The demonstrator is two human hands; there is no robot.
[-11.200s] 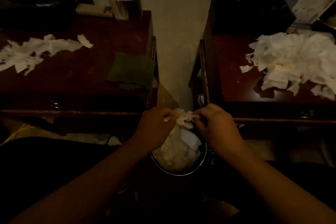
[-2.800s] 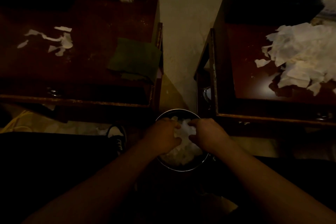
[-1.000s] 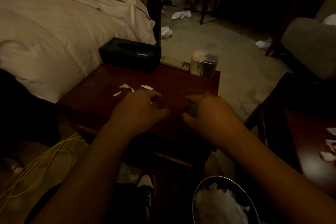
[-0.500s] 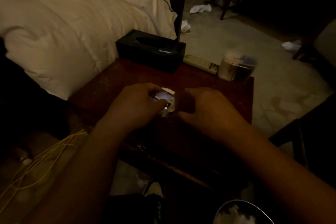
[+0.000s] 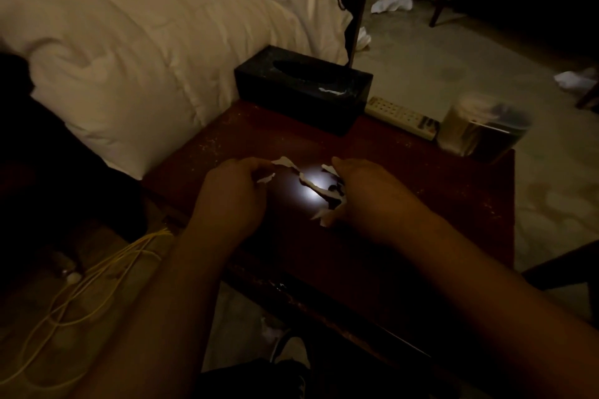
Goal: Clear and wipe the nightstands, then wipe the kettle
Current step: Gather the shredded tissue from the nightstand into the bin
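Both hands rest on the dark red nightstand (image 5: 405, 236) beside the bed. My left hand (image 5: 231, 194) pinches a small white paper scrap (image 5: 281, 165) at its fingertips. My right hand (image 5: 372, 194) is curled over several white scraps (image 5: 325, 204) that stick out from under its fingers. A bright glare spot lies on the wood between the hands. The kettle is not in view.
A black tissue box (image 5: 303, 87), a white remote (image 5: 402, 116) and a clear jar (image 5: 483, 129) stand along the nightstand's far edge. The bed with white duvet (image 5: 146, 42) is at the left. Yellow cords (image 5: 81, 285) lie on the floor. Crumpled tissues (image 5: 392, 3) litter the carpet.
Both hands have come off the bin and moved up to the left nightstand. Over the last second they have gathered the loose scraps together and closed on them.
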